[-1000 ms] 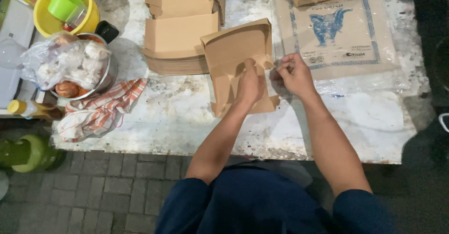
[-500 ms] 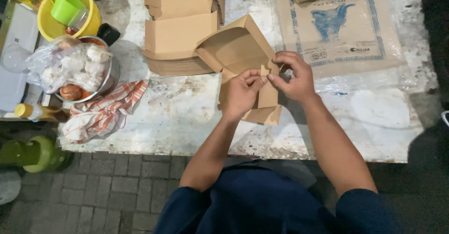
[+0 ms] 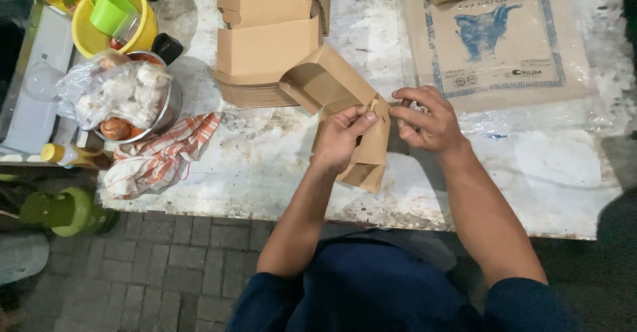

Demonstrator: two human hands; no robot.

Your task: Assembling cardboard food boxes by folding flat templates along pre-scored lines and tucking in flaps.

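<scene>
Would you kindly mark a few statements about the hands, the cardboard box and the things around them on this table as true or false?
1. Both hands grip the brown cardboard box that is being folded. True: the left hand and the right hand pinch it at one corner.
2. The stack of flat cardboard boxes lies near the person's right elbow. False: it lies on the far side of the table, beyond the left hand.
3. A striped cloth lies at the table's left edge. True.
4. The green cup stands in a red basket. False: the basket is yellow.
5. The printed sack is under the left hand. False: it lies beyond the right hand.
</scene>
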